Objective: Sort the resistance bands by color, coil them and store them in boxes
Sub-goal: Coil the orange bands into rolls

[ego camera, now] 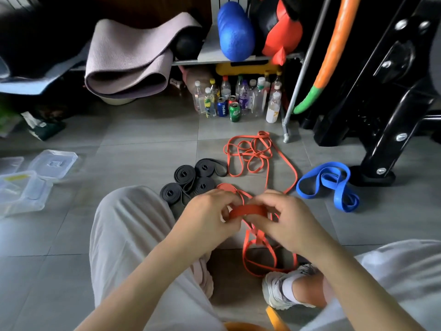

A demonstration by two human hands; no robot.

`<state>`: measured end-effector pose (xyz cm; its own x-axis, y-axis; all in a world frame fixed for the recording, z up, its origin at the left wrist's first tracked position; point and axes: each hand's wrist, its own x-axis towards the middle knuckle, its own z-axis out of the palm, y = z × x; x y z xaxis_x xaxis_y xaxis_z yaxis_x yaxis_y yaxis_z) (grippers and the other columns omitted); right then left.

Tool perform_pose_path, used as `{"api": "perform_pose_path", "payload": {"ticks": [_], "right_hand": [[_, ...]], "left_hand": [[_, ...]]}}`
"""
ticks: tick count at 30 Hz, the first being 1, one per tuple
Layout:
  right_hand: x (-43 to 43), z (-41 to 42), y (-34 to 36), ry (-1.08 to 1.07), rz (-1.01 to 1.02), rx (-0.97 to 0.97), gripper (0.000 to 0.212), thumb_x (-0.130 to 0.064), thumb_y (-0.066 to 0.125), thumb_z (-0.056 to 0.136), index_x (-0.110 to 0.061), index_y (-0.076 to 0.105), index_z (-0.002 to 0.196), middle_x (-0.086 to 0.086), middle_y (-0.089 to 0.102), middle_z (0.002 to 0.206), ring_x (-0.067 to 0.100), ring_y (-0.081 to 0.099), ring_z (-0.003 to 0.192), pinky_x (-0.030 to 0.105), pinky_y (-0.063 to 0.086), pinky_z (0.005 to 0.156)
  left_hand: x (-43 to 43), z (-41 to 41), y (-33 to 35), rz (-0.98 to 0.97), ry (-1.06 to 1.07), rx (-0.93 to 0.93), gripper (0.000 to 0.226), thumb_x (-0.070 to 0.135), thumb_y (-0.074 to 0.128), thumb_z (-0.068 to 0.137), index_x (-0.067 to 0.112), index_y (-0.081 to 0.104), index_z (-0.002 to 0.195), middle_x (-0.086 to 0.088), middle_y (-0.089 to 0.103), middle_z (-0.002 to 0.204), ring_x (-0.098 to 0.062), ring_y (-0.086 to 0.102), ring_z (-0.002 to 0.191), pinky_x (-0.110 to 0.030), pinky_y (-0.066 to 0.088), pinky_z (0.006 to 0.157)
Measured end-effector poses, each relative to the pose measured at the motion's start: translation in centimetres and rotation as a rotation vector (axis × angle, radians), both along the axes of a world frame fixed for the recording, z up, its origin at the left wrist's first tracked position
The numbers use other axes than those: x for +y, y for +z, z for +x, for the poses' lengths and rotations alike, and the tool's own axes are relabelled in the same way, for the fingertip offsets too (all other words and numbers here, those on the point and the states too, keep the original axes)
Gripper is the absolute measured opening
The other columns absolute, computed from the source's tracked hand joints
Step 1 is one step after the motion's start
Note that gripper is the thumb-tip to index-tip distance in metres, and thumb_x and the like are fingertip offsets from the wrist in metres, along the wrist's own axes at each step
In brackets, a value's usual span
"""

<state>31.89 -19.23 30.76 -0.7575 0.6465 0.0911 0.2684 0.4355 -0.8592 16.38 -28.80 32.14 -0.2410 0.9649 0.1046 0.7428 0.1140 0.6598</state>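
Between the left hand [210, 217] and right hand [287, 219] an orange band [248, 210] is held. Its partly wound roll is pinched at either end by curled fingers, and its slack is draped below the hands onto the floor [143, 151]. Just beyond the left hand an orange coil [225, 187] and black coils [188, 182] are laid. Beyond the right hand loose orange bands [250, 154] are tangled, and a blue band [329, 185] is seen to its right. Boxes [23, 187] are set well left of the left hand.
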Motion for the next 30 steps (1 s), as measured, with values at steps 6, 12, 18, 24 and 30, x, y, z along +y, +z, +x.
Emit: {"api": "perform_pose_path", "payload": {"ticks": [6,12,18,24,30], "right_hand": [[-0.2,0.4,0.0,-0.059,-0.353,0.246,0.023,-0.027,0.078,0.064,-0.040,0.073,0.083,-0.007,0.072,0.076,0.005,0.063,0.070,0.026,0.051,0.072],[-1.1,-0.4,-0.4,-0.046,-0.311,0.259,0.022,-0.031,0.075,0.065,-0.046,0.072,0.081,-0.012,0.064,0.063,-0.002,0.053,0.058,0.014,0.043,0.061],[-0.4,-0.1,-0.7,-0.047,-0.088,0.104,0.013,-0.032,0.069,0.074,-0.032,0.071,0.087,-0.018,0.064,0.070,-0.001,0.058,0.066,0.013,0.043,0.062],[0.8,-0.7,0.7,-0.029,0.138,0.049,0.025,-0.043,0.064,0.074,-0.023,0.073,0.087,-0.016,0.059,0.069,0.001,0.058,0.066,0.013,0.043,0.060],[1.0,-1.4,2.5,-0.116,-0.134,0.277,0.015,-0.038,0.075,0.065,-0.038,0.073,0.080,-0.010,0.070,0.077,0.004,0.064,0.070,0.019,0.049,0.066]], "left_hand": [[0.0,0.0,1.0,0.024,0.045,-0.704,0.015,0.017,0.074,0.069,0.027,0.073,0.081,-0.012,0.069,0.070,-0.012,0.056,0.065,-0.019,0.042,0.062],[-0.6,0.5,0.3,0.050,0.080,-1.092,0.017,0.007,0.067,0.069,0.006,0.070,0.085,-0.005,0.070,0.075,-0.010,0.064,0.069,-0.018,0.051,0.066],[-0.3,0.4,0.0,-0.030,0.114,-0.595,0.022,0.018,0.072,0.074,0.029,0.066,0.091,0.013,0.066,0.074,-0.003,0.056,0.062,-0.022,0.047,0.064],[1.0,-0.7,1.8,0.123,-0.043,0.066,0.022,0.023,0.064,0.073,0.029,0.070,0.093,0.023,0.056,0.078,-0.001,0.053,0.080,0.001,0.034,0.073],[1.7,-1.0,4.0,0.097,0.140,-0.658,0.019,0.002,0.071,0.078,0.019,0.070,0.087,-0.011,0.069,0.066,-0.018,0.060,0.060,-0.048,0.051,0.069]]}}
